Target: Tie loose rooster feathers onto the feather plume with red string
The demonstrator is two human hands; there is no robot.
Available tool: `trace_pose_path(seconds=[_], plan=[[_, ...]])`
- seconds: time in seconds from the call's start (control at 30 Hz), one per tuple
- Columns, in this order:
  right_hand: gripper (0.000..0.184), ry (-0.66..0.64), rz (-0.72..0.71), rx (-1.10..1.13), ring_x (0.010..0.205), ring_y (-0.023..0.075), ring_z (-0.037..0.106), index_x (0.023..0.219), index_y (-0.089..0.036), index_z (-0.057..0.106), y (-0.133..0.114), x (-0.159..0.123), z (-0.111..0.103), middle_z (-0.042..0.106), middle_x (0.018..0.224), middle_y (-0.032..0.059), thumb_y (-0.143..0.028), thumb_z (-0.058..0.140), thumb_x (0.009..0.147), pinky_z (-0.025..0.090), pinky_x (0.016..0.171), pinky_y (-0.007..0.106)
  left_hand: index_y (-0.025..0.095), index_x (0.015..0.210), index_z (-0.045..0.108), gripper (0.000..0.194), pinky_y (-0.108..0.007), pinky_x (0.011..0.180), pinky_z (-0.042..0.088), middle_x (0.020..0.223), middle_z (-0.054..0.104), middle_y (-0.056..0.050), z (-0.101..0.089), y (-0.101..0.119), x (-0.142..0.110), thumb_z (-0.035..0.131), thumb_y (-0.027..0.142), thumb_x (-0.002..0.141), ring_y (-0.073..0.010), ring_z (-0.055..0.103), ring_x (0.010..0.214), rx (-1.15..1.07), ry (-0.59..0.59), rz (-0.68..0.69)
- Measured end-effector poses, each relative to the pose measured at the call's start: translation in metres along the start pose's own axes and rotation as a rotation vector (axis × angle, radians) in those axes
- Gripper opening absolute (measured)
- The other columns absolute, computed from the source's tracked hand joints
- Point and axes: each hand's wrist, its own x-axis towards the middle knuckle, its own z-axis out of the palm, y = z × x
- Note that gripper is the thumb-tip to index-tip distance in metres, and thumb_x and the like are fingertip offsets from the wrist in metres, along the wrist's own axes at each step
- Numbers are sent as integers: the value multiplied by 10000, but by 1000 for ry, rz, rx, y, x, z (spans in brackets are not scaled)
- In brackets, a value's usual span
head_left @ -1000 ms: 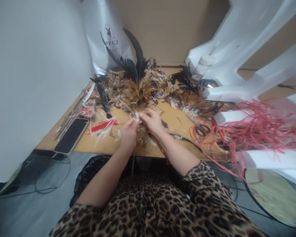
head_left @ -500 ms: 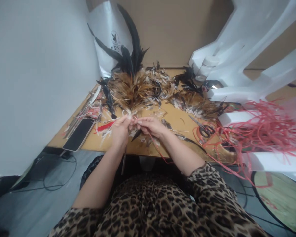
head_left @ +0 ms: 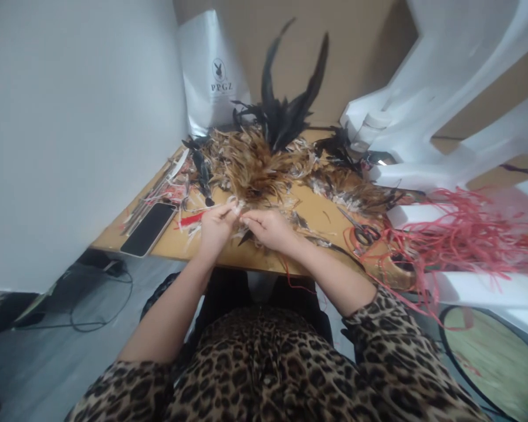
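A fan of brown feathers (head_left: 250, 167) with tall black feathers (head_left: 286, 111) at its back stands over the wooden table (head_left: 317, 214). My left hand (head_left: 215, 225) pinches the white base of this feather bundle near a small ring. My right hand (head_left: 268, 227) is closed in a pinch right beside it, fingertips meeting the left hand's at the bundle's base. A thin red cord (head_left: 290, 275) hangs from under my right wrist over the table edge.
A black phone (head_left: 148, 228) lies at the table's left edge beside thin rods. Scissors (head_left: 358, 228) rest to the right, next to a tangle of red strips (head_left: 457, 234). Loose feathers, a white bag (head_left: 213, 70), a bottle (head_left: 367, 132) and white foam pieces stand behind.
The feather bundle has been turned, so the black plumes swung from left to upright and rightward. Both hands stayed pinched at its base while the view shifted right.
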Motion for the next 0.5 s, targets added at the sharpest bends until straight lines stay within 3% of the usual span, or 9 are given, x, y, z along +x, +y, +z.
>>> trace_pose_path(seconds=[0.1,0.27,0.37,0.5], plan=[[275,-115,-17,-258,649,127,553,805,-175,675,-14,9,-16,675,751,36,-265,432,895,321,611,241,150,924,739,262,-352,811,483,909,728,-89,-12,6,3,618,304,749,-230,652,859,275,-83,190],[327,-224,-146,-588,774,175,597,899,-173,687,-31,30,-46,695,918,83,-325,398,917,312,621,263,170,981,700,273,-310,755,463,900,716,-103,-27,31,-2,480,281,862,-218,647,826,898,-248,447],[315,-203,-192,-606,819,178,602,910,-189,699,-25,43,-59,697,924,65,-345,425,910,316,631,260,148,990,659,307,-291,690,442,814,680,-117,-31,47,-11,420,320,902,-217,631,779,1162,-295,523],[262,-159,-236,-514,869,167,608,927,-209,712,-12,56,-64,706,938,35,-342,490,888,327,663,253,122,1071,612,339,-285,613,421,759,641,-115,-36,60,-17,381,320,922,-220,614,727,1302,-318,657]])
